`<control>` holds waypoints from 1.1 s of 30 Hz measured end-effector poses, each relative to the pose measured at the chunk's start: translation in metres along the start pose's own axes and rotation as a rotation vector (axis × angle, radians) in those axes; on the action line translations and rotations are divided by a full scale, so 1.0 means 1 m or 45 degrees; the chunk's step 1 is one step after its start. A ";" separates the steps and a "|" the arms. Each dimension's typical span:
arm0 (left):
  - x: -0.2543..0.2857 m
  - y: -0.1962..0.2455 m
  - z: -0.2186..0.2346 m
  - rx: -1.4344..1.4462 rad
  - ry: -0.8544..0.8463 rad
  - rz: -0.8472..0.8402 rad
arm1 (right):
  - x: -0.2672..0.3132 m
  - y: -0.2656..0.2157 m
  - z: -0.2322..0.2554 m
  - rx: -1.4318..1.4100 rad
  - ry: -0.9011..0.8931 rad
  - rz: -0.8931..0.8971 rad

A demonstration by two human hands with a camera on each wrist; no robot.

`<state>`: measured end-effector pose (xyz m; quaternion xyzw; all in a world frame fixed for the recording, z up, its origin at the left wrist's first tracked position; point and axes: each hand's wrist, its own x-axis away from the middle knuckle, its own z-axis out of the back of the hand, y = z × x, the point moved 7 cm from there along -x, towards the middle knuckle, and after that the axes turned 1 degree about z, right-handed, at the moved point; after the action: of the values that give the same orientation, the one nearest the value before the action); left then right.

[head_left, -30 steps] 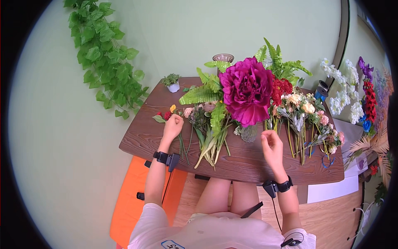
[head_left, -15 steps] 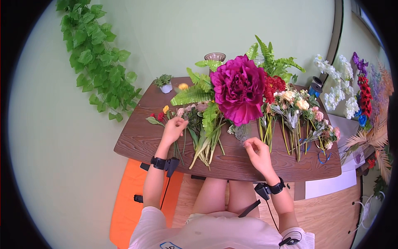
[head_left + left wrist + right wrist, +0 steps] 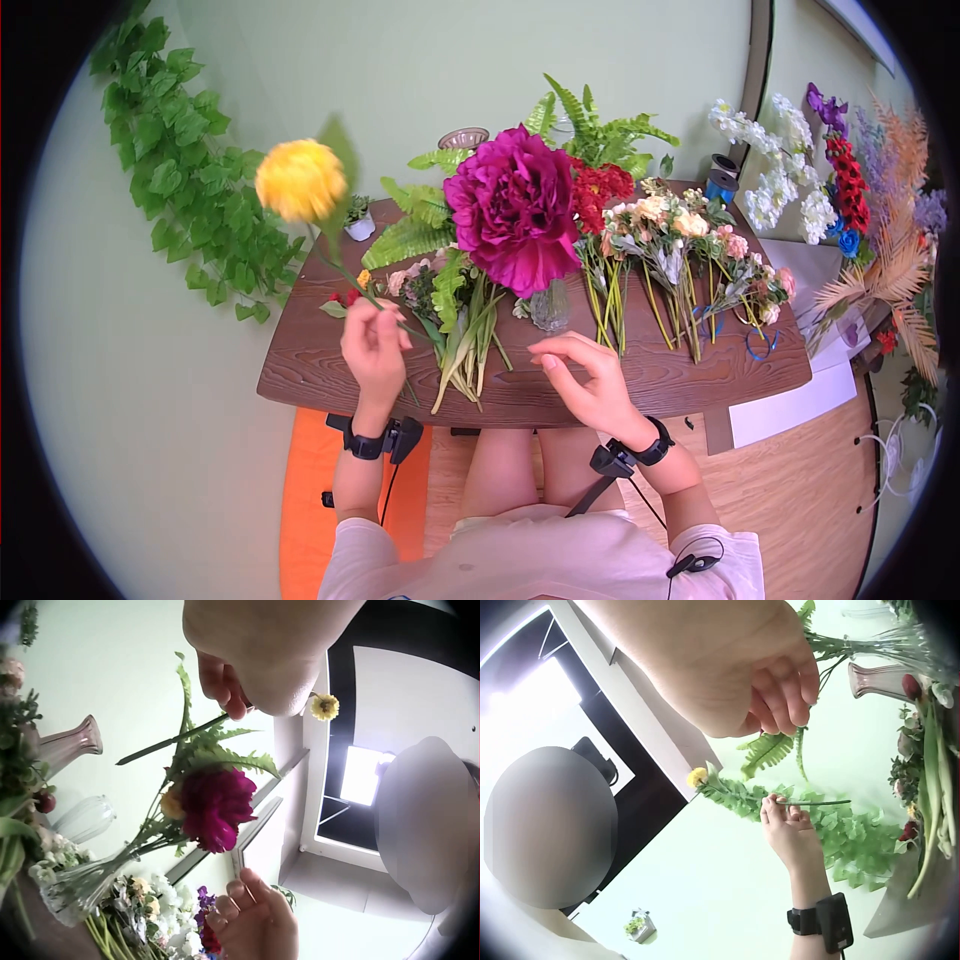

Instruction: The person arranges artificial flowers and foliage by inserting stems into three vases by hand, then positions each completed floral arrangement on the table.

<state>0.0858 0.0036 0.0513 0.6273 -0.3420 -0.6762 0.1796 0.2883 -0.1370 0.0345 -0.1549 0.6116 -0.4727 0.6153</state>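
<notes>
My left hand [image 3: 375, 350] pinches the green stem of a yellow flower [image 3: 300, 182], which stands raised above the table's left side. In the right wrist view, the stem's lower end sticks out past the fingers of the left hand [image 3: 795, 840]. My right hand [image 3: 592, 385] is held over the table's front with fingers loosely extended and nothing in them. Just beyond it is a clear glass vase [image 3: 550, 310], holding a large magenta peony [image 3: 512, 208], fern leaves [image 3: 410, 240] and a red bloom [image 3: 600, 190]. The left wrist view shows the peony [image 3: 219, 810] leaning from its vase.
Loose green stems [image 3: 465, 365] lie left of the vase; bunches of cream and pink flowers [image 3: 690, 225] lie to its right. A potted succulent [image 3: 359, 222], a pinkish vase [image 3: 464, 139] and ribbon spools [image 3: 722, 180] stand toward the back. Ivy [image 3: 175, 165] hangs on the wall.
The left hand has raised the yellow flower from low over the table to high near the head camera. The right hand has come inward, in front of the vase. The head view has shifted right.
</notes>
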 end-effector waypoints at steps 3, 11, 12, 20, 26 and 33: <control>0.012 0.032 -0.033 -0.202 -0.251 -0.293 | 0.000 -0.021 0.008 -0.016 0.033 0.038; 0.050 0.040 -0.127 -0.248 -0.813 -0.390 | 0.016 -0.013 0.032 -0.273 0.259 -0.051; 0.051 0.035 -0.134 -0.219 -0.858 -0.304 | 0.017 -0.011 0.035 -0.269 0.269 -0.052; 0.030 -0.024 -0.162 -0.367 -0.880 0.153 | 0.009 -0.002 0.090 -0.269 0.640 -0.005; 0.001 -0.086 -0.164 -0.435 -0.555 0.024 | -0.011 -0.004 0.131 -0.193 0.906 0.187; -0.015 -0.116 -0.176 -0.583 -0.464 -0.449 | -0.042 0.000 0.123 -0.218 0.841 0.264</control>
<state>0.2802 0.0533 -0.0143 0.4890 -0.0941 -0.8571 0.1322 0.4072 -0.1520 0.0851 0.0182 0.8273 -0.3796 0.4137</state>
